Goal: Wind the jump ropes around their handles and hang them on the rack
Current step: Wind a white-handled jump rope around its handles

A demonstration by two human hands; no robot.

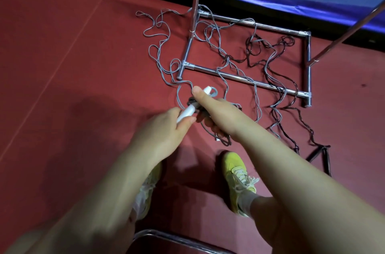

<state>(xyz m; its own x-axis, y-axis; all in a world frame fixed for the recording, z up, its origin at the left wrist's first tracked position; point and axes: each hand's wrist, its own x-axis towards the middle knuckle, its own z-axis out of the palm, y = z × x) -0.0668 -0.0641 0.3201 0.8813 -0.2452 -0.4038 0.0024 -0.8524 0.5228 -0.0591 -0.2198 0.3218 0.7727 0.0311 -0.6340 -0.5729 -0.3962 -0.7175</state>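
White plastic handles (194, 105) sit bunched between both hands, probably so the grey rope (158, 53) can get wrapped round them. Left hand (166, 128) pinches the lower end, right hand (216, 112) clamps the upper part with thumb on top. Most of the rope sprawls over the rack (245, 80) base on the red floor (62, 45). A black rope (277, 62) lies nearby. Right fingers are hidden underneath, and the rack's top is cut off.
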